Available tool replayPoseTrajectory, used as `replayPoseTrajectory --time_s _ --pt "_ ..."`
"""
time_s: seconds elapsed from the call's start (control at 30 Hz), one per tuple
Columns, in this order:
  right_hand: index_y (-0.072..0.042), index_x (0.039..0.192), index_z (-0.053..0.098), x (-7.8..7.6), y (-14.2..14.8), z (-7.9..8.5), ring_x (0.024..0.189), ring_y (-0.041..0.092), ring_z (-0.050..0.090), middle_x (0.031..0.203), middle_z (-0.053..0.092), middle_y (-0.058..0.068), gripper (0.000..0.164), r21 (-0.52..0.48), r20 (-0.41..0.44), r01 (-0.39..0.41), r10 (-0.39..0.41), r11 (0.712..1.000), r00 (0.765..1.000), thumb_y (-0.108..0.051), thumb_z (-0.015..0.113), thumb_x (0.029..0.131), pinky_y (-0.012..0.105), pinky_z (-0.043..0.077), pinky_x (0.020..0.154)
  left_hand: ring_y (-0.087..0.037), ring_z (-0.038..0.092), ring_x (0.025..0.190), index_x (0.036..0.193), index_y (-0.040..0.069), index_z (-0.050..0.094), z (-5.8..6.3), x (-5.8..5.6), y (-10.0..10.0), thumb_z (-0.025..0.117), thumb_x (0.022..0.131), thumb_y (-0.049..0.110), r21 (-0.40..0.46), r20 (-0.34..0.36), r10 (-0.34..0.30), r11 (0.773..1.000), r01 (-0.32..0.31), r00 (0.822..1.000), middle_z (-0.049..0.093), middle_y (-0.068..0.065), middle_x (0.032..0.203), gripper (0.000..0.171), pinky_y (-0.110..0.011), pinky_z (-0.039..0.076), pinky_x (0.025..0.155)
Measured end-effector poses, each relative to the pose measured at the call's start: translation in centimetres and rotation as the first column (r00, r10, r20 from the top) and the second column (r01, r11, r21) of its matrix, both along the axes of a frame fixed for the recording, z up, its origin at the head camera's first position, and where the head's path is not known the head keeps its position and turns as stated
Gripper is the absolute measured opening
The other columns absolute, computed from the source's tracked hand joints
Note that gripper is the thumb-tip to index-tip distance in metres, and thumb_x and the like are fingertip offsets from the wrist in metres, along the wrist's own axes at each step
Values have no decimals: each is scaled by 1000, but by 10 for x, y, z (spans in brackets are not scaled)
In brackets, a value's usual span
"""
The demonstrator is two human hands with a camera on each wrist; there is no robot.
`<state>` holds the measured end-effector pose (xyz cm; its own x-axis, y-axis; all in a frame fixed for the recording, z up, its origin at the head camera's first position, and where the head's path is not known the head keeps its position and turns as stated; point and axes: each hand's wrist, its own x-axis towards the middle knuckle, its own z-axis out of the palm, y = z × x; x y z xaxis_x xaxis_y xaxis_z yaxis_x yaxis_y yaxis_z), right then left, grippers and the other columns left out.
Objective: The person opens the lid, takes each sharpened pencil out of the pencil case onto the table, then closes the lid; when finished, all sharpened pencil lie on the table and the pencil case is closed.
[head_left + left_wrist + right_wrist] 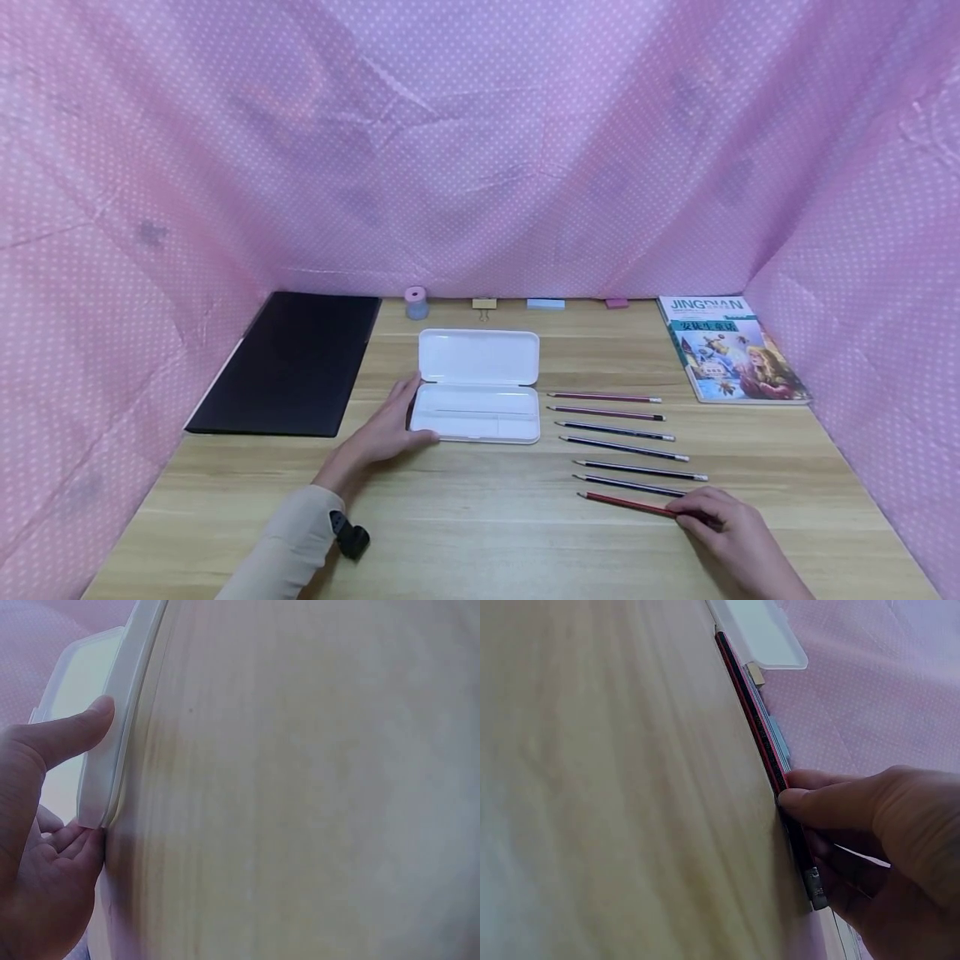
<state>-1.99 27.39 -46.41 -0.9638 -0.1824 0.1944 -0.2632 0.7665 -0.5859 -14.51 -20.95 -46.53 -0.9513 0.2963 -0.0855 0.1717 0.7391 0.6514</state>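
A white pencil case (450,400) lies with its lid (478,357) raised behind it; its compartments hold nothing. My left hand (386,429) grips the case's near left corner. In the left wrist view the thumb (97,724) presses the front wall, with the other fingers curled at the side. On the right, my right hand (723,529) pinches a red-and-black pencil (626,502) near its eraser end (817,889). That pencil is nearest to me in a row of several, with dark striped pencils (630,468) and maroon ones (607,397) beyond it, tips toward the case.
A black folder (292,362) lies at the left, an illustrated magazine (735,350) at the back right. Along the pink dotted curtain (480,167) stand a pink-topped small container (416,303), a yellow binder clip (484,304), a light blue block (545,304) and a dark pink block (617,303).
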Motion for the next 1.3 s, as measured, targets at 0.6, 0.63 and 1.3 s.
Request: replayPoseTrajectory --time_s 0.6,0.63,1.3 --pt "-22 100 68 -70 -63 62 97 15 59 104 63 -7 22 87 -122 -245 254 966 959 -12 70 81 39 49 78 -24 26 132 149 14 7 -1 0 0 74 71 50 3 -13 -3 1000 3 1000 24 -9 145 109 -46 23 107" --pt "-21 102 68 -76 -70 64 99 17 58 107 63 -5 21 78 -114 -269 277 960 954 -13 69 82 41 49 80 -24 26 132 149 15 7 0 0 0 74 71 50 2 -12 -2 1000 2 1000 25 -9 145 109 -46 23 107" --pt "-5 120 58 -148 -195 35 105 17 56 115 60 6 29 49 220 -543 521 838 824 -13 54 93 35 45 90 -24 26 132 149 15 7 2 0 0 72 70 54 7 -7 -10 1000 11 1000 24 -8 146 110 -46 24 107"
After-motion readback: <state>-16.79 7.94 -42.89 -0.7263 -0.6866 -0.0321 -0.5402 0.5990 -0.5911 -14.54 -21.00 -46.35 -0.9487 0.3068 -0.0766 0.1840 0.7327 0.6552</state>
